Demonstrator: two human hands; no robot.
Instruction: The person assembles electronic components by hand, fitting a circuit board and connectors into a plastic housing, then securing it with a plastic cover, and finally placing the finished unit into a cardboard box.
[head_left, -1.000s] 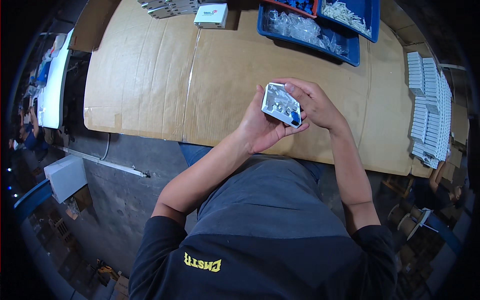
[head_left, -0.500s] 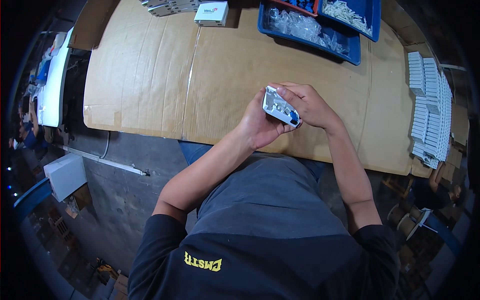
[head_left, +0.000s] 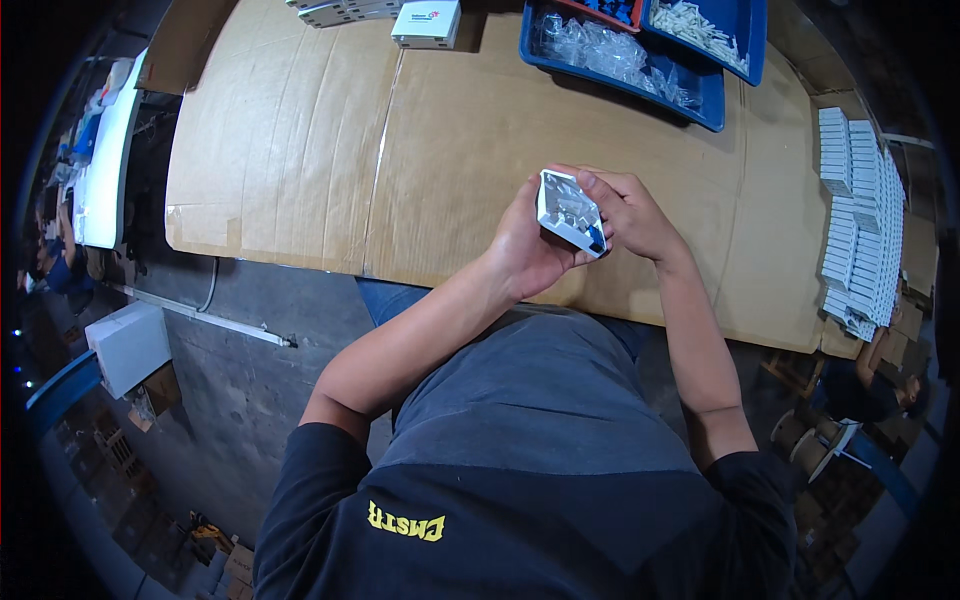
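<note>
Here we are with both hands on the one piece: a shallow white case (head_left: 570,212), held up just above the near part of the desk (head_left: 470,130), its inner side turned to the wearer. The left hand (head_left: 523,252) cradles it from below, thumb along the near-left edge, the other fingers curled beneath. The right hand (head_left: 642,222) closes in from the other side, thumb at the upper right edge, fingers bent around the far corner, so the case is pinched between the two. How firmly those right fingers press is hard to judge, as the case and the hand itself cover most of the contact.

Just below the right fingertips, a small dark blue part (head_left: 597,243) sits at the case's lower corner. That's the spot to watch! A fingertip catching it could knock it askew, and a sharper tilt might spill any loose pieces inside; too hard a squeeze could bow the thin walls. And if the left fingers slacken, the case could slide off the palm.

Well beyond the fingers, a blue tray (head_left: 712,105) carries clear plastic parts (head_left: 605,55); away to their right stand stacked white pieces (head_left: 850,220), and far off to their left, a white box (head_left: 426,25).
</note>
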